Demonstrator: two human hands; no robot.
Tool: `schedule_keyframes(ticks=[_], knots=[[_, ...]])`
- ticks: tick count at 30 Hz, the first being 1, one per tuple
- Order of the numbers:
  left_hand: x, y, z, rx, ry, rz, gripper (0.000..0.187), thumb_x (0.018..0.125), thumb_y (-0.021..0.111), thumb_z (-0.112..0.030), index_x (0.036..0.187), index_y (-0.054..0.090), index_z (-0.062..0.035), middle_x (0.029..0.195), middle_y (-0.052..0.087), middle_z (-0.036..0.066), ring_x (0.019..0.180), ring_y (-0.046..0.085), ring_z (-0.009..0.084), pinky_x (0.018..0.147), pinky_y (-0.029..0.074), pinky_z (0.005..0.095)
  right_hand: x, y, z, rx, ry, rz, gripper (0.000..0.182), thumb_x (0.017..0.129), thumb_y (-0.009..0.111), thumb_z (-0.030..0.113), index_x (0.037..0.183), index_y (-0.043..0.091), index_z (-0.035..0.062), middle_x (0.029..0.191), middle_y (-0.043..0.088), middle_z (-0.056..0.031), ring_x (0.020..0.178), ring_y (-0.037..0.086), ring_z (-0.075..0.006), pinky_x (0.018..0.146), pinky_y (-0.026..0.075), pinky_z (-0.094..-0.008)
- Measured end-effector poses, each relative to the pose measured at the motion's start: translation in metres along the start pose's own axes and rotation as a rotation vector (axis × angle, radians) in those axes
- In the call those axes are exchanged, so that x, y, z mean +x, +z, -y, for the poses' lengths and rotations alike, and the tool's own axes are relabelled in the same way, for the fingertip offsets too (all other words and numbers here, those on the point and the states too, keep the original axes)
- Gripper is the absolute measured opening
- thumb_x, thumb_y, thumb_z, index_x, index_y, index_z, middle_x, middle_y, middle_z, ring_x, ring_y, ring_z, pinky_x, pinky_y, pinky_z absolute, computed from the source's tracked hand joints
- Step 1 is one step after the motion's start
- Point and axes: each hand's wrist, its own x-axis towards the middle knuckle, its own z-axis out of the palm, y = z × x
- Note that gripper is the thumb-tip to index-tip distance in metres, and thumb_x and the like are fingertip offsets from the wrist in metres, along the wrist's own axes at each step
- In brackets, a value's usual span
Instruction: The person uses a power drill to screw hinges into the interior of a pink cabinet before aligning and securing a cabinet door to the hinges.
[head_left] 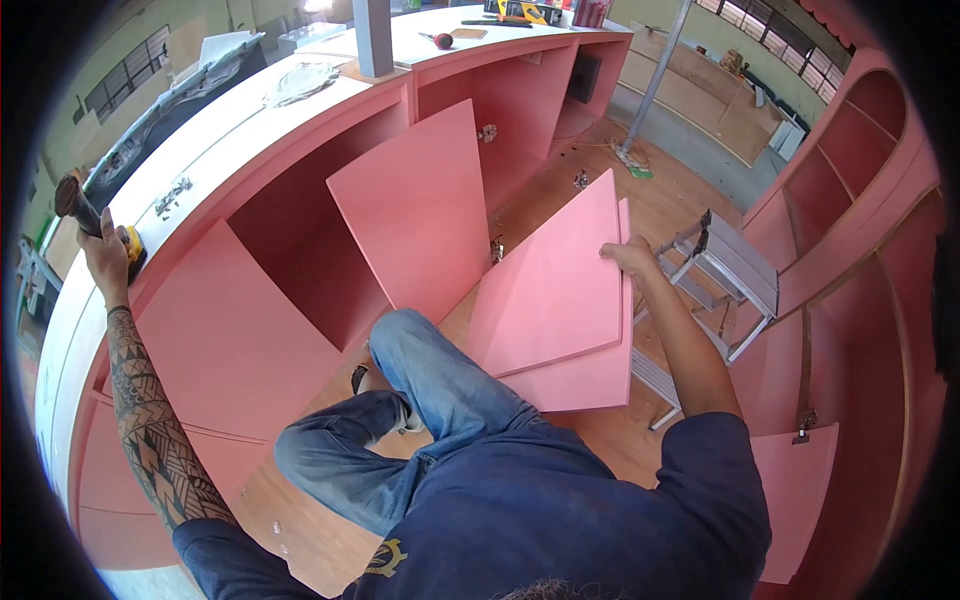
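Observation:
My left hand (104, 262) is closed around the dark handle of a yellow-and-black cordless drill (133, 243) at the white countertop's left edge. The dark round end of the tool points up and away. My right hand (630, 258) grips the upper right edge of a pink cabinet door (560, 285), fingers over its edge. That door leans tilted in front of my right knee, with a second pink panel (590, 385) behind it. Ahead, another pink door (420, 210) stands swung out from the counter cabinet, a metal hinge (487, 133) showing near its edge.
On the white countertop (225, 150) lie loose metal screws (173, 197), a plastic bag (300, 84) and a red-black screwdriver (441, 41). A grey post (374, 40) rises from it. A step stool (735, 275) stands right, by pink shelving (840, 160). Loose hinges (581, 179) lie on the wooden floor.

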Motion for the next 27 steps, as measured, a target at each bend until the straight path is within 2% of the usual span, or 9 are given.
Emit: schedule_keyframes(ticks=[1, 5, 10, 12, 20, 22, 23, 24, 27], knots=[[0.002, 0.003, 0.005, 0.039, 0.099, -0.066, 0.062, 0.105, 0.065, -0.043, 0.14, 0.048, 0.0059, 0.103, 0.071, 0.019, 0.076, 0.073, 0.0204, 0.066, 0.057, 0.0357, -0.002, -0.004, -0.002, -0.001, 0.0, -0.007, 0.036, 0.076, 0.08, 0.008, 0.107, 0.073, -0.0106, 0.095, 0.076, -0.0194, 0.085, 0.077, -0.0288, 0.07, 0.063, -0.0388], [0.003, 0.005, 0.006, 0.006, 0.054, -0.043, 0.054, 0.106, 0.064, -0.04, 0.136, 0.05, 0.0035, 0.094, 0.071, 0.014, 0.073, 0.071, 0.0202, 0.071, 0.056, 0.0366, -0.015, -0.013, -0.007, 0.055, -0.003, 0.083, 0.038, 0.078, 0.082, 0.006, 0.111, 0.072, -0.0098, 0.098, 0.076, -0.0192, 0.086, 0.077, -0.0278, 0.073, 0.064, -0.04], [-0.008, -0.003, -0.016, -0.103, -0.055, 0.037, 0.052, 0.107, 0.062, -0.041, 0.131, 0.052, 0.0044, 0.079, 0.068, 0.009, 0.065, 0.068, 0.0181, 0.059, 0.053, 0.0348, 0.014, -0.004, -0.022, 0.113, -0.101, 0.094, 0.042, 0.076, 0.083, 0.002, 0.114, 0.071, -0.0084, 0.1, 0.076, -0.0191, 0.087, 0.077, -0.0271, 0.074, 0.064, -0.0397], [0.003, 0.008, 0.01, -0.14, 0.01, 0.027, 0.049, 0.108, 0.062, -0.038, 0.13, 0.052, 0.0038, 0.078, 0.066, 0.008, 0.062, 0.066, 0.0175, 0.057, 0.051, 0.0349, 0.037, -0.005, -0.038, 0.109, -0.064, 0.124, 0.043, 0.076, 0.081, 0.001, 0.117, 0.07, -0.0077, 0.102, 0.076, -0.0186, 0.088, 0.076, -0.0271, 0.073, 0.063, -0.039], [0.01, 0.016, 0.031, -0.143, 0.008, 0.028, 0.049, 0.108, 0.061, -0.036, 0.136, 0.051, 0.0028, 0.077, 0.062, 0.005, 0.063, 0.061, 0.0128, 0.056, 0.047, 0.0322, -0.007, -0.016, 0.021, 0.014, -0.094, -0.019, 0.044, 0.073, 0.08, -0.001, 0.115, 0.071, -0.0069, 0.101, 0.076, -0.0172, 0.082, 0.075, -0.0272, 0.072, 0.062, -0.0403], [0.015, 0.021, 0.042, -0.057, 0.02, 0.032, 0.053, 0.108, 0.061, -0.041, 0.138, 0.053, 0.0016, 0.1, 0.072, 0.019, 0.085, 0.072, 0.027, 0.079, 0.056, 0.0421, -0.003, -0.031, 0.03, 0.002, -0.08, -0.027, 0.042, 0.072, 0.08, -0.001, 0.113, 0.072, -0.0072, 0.098, 0.076, -0.0172, 0.081, 0.075, -0.0277, 0.071, 0.062, -0.0402], [0.014, 0.026, 0.043, -0.095, 0.143, -0.065, 0.049, 0.108, 0.062, -0.035, 0.137, 0.051, 0.0028, 0.08, 0.062, 0.007, 0.064, 0.061, 0.014, 0.059, 0.048, 0.0336, 0.002, -0.04, 0.036, 0.008, -0.073, -0.033, 0.039, 0.072, 0.081, -0.001, 0.11, 0.073, -0.0076, 0.095, 0.076, -0.0172, 0.08, 0.075, -0.0283, 0.07, 0.062, -0.0402], [0.012, 0.026, 0.04, -0.091, 0.123, -0.071, 0.049, 0.108, 0.062, -0.035, 0.137, 0.051, 0.0028, 0.08, 0.062, 0.007, 0.064, 0.061, 0.014, 0.059, 0.048, 0.0336, 0.019, -0.053, 0.032, -0.009, -0.081, -0.027, 0.039, 0.072, 0.081, -0.001, 0.11, 0.073, -0.0076, 0.095, 0.076, -0.0172, 0.08, 0.075, -0.0283, 0.07, 0.062, -0.0402], [0.015, 0.024, 0.04, -0.004, 0.14, -0.119, 0.051, 0.107, 0.063, -0.035, 0.14, 0.052, 0.0023, 0.097, 0.067, 0.017, 0.08, 0.068, 0.0257, 0.075, 0.053, 0.0448, 0.052, -0.084, 0.03, -0.096, -0.038, -0.108, 0.034, 0.075, 0.082, 0.003, 0.107, 0.073, -0.0067, 0.094, 0.075, -0.0175, 0.079, 0.075, -0.0302, 0.068, 0.063, -0.0455]])
